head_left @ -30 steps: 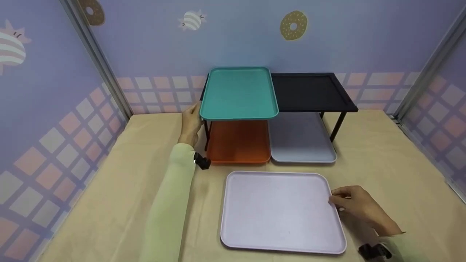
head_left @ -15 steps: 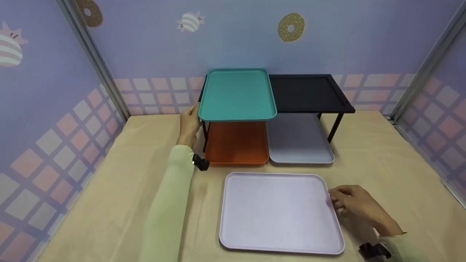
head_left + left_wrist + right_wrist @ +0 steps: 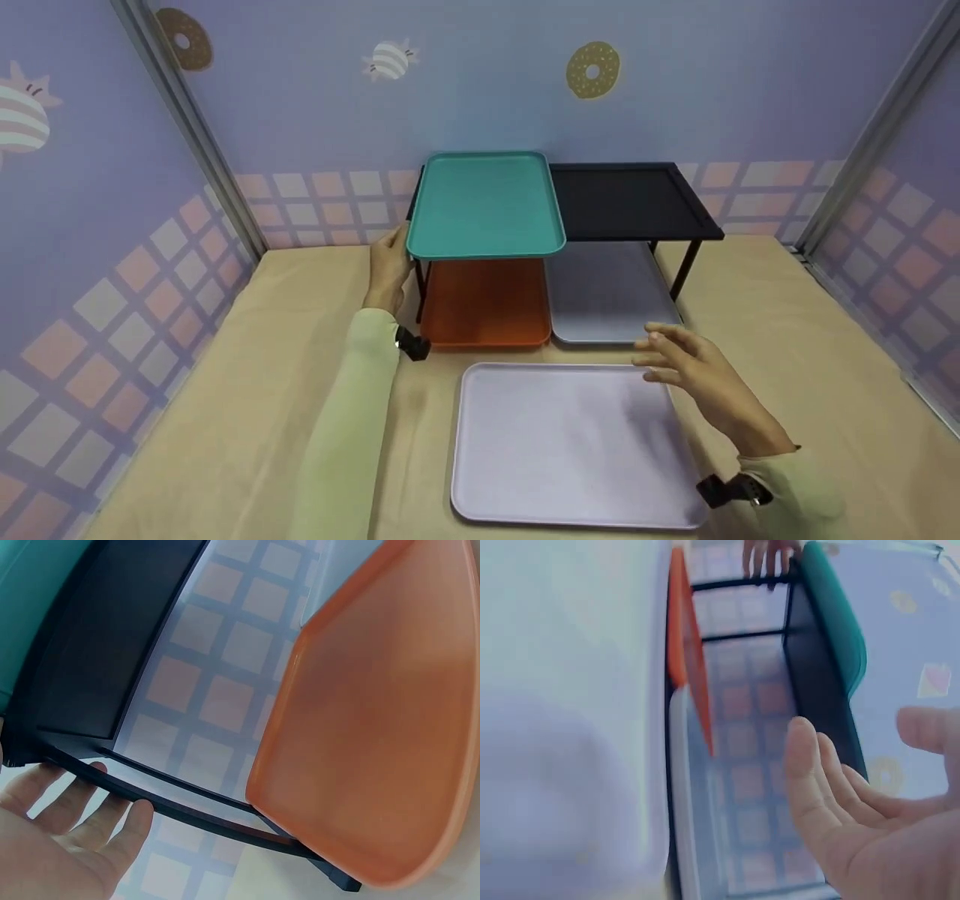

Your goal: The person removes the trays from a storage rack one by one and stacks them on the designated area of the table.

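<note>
My left hand (image 3: pixel 388 270) grips the left end of the black rack (image 3: pixel 637 202), beside the teal tray (image 3: pixel 487 206) on its top. In the left wrist view, its fingers (image 3: pixel 90 821) lie by the rack's side bar, the thumb mostly out of frame. My right hand (image 3: pixel 697 375) hovers over the right side of the pale lilac tray (image 3: pixel 562 442), fingers spread and holding nothing. Beneath the rack lie an orange tray (image 3: pixel 486 304) on the left and a grey-blue tray (image 3: pixel 611 296) on the right. The right wrist view shows the right hand's fingers (image 3: pixel 810 795) extended.
A beige cloth (image 3: pixel 247 420) covers the table. The patterned back wall (image 3: pixel 480 82) stands close behind the rack, and panels rise on both sides. One rack leg (image 3: pixel 685 270) comes down at the right, by the grey-blue tray.
My right hand has let go of the lilac tray's right edge and moved up and forward over it, fingers opening. The left hand stays at the rack. The view has tilted slightly upward.
</note>
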